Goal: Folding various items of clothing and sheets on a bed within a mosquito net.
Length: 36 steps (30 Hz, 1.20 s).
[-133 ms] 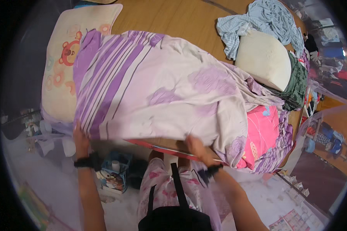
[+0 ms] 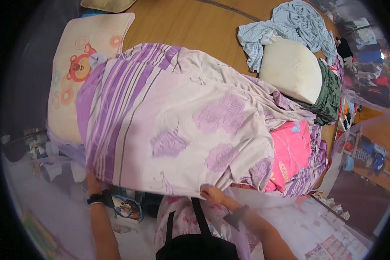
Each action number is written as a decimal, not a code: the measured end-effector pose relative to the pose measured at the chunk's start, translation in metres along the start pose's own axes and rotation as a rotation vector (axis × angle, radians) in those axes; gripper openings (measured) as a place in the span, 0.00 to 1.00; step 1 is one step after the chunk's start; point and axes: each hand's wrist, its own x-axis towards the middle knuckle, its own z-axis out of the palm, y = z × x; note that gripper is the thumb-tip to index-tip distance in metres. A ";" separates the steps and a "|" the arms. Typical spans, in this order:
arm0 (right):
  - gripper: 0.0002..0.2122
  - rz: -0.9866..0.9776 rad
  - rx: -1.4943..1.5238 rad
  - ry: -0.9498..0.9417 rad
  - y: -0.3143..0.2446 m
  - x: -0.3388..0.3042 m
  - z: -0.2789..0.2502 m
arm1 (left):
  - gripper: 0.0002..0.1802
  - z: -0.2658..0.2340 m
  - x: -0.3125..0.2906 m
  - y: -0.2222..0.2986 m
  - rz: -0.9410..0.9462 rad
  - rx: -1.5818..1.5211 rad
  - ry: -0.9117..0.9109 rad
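Note:
A pale floral sheet [image 2: 151,112] with purple flowers and purple stripes is spread across the bed, its near edge hanging toward me. My left hand [image 2: 93,184] is closed on the near corner at the striped end, its fingers partly behind the fabric. Farther right along the same edge, my right hand [image 2: 213,195] pinches the hem in a closed grip. Under the sheet's left end lies a cream pillow mat [image 2: 65,117] with a bear print. A bright pink floral cloth [image 2: 290,151] shows beside the sheet's right end.
Brown wooden bed boards [image 2: 190,30] stretch behind the sheet. A cream foam pillow [image 2: 292,69], a crumpled light blue striped cloth [image 2: 299,21] and dark green fabric [image 2: 327,97] lie at the right. A blue basket [image 2: 133,212] of small items stands below, between my arms. Sheer netting surrounds the bed.
Both hands have come down toward me, drawing the sheet's near edge over the bed's edge. The right hand has shifted slightly left. At the far left corner the striped end has folded over.

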 end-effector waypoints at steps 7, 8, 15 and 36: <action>0.08 0.156 0.141 0.329 0.001 0.039 -0.026 | 0.14 0.016 -0.010 -0.007 0.215 0.232 0.053; 0.11 0.238 0.170 0.141 0.003 0.041 -0.048 | 0.14 0.042 -0.005 0.009 0.210 0.209 0.024; 0.15 0.112 -0.122 0.631 0.009 0.008 -0.119 | 0.14 0.037 0.001 -0.039 -0.019 0.757 -0.387; 0.36 0.766 1.699 1.413 0.162 -0.225 -0.059 | 0.27 0.378 -0.232 0.235 0.470 0.464 -1.087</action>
